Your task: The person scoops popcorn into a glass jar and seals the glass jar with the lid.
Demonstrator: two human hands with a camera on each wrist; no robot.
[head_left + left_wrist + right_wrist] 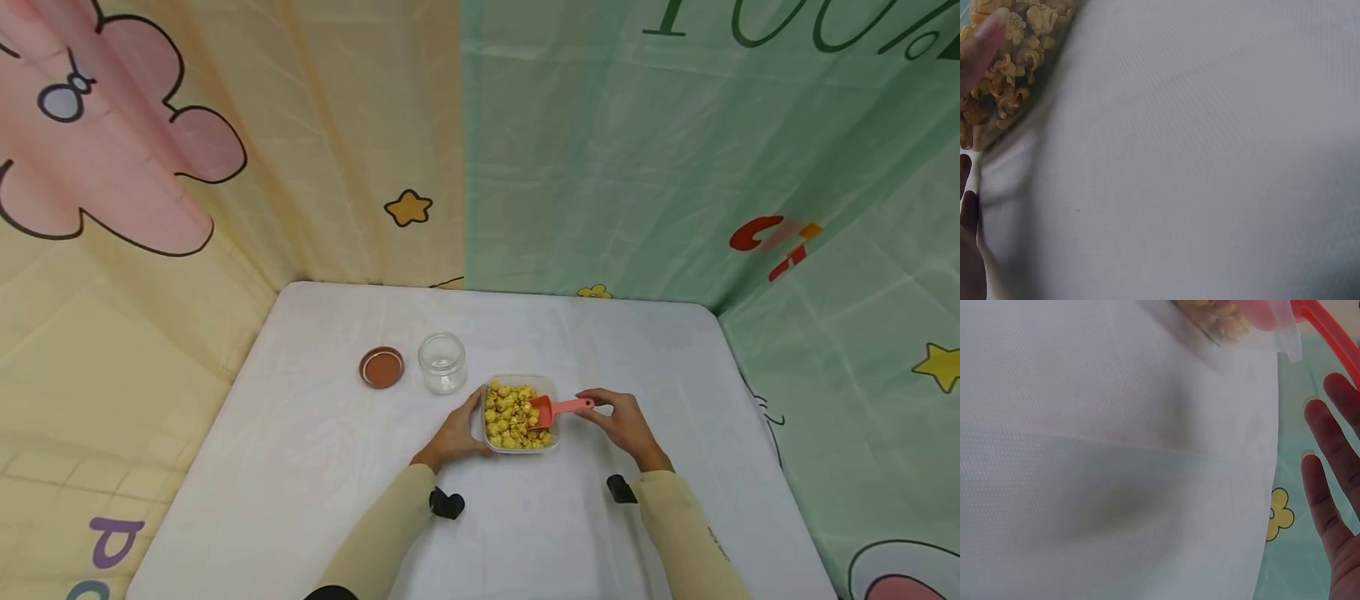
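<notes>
While left hand (457,433) steadies popcorn tub (521,414), right hand (622,421) pinches red scoop (557,408) handle. Risk of popcorn spilling onto desk (300,467) if lifted tilted or overfull.

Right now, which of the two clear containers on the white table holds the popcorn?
The clear rectangular plastic tub between both hands, with the orange scoop in it; the round glass jar looks empty.

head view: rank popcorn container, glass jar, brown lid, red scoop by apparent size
1. popcorn container, clearly largest.
2. red scoop, longest after it, though thin and partly buried in the popcorn.
3. glass jar and brown lid: look about alike in width; not ranked.
</notes>
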